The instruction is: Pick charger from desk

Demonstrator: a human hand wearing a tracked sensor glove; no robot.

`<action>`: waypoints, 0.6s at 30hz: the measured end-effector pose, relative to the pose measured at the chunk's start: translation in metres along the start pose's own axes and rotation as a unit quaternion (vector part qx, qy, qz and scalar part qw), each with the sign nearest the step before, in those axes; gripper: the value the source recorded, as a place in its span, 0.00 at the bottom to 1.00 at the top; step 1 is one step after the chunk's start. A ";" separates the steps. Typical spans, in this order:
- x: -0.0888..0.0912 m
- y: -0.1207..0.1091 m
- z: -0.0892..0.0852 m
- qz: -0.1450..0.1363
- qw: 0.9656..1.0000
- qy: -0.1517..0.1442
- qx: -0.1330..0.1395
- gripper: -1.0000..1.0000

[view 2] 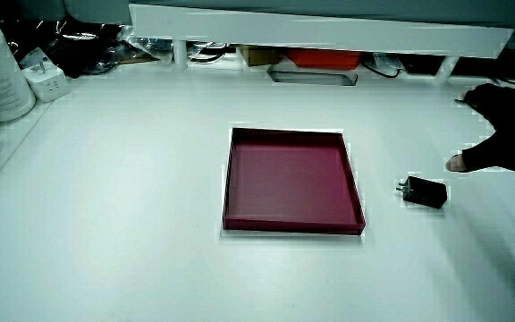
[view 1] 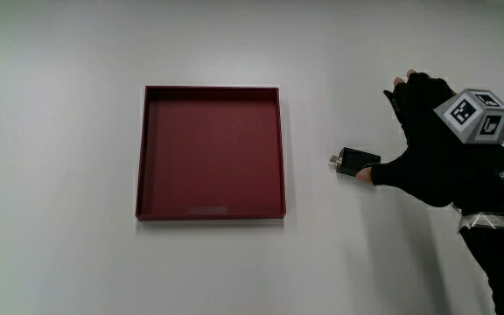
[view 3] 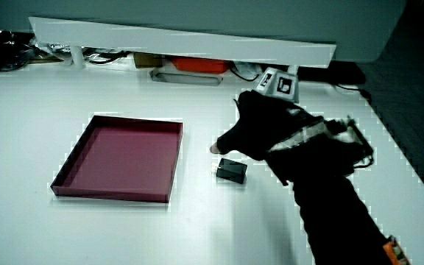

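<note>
Spreading wide and holding nothing above the smooth white table (view 1: 59, 219): the black gloved hand (view 1: 436, 153), thumb tip just beside the small, boxy black charger (view 1: 357, 162). Lying flat between the hand and a square, shallow, dark red tray (view 1: 147, 149): that charger. Standing farther from the person than the tray: a low white partition (view 2: 329, 31).

Lab or office workbench: white table (view 2: 132, 224), low partition (view 2: 320, 31), cables (view 2: 97, 40), power adapter (view 2: 47, 82).

Main view looks straight down; both side views look forward, sharing the red tray (view 1: 213, 150).
</note>
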 end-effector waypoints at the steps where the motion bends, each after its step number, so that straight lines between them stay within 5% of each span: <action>1: 0.002 0.003 -0.003 -0.001 1.000 0.001 -0.003 0.50; 18: 0.031 0.053 -0.052 -0.033 0.997 0.038 -0.065 0.50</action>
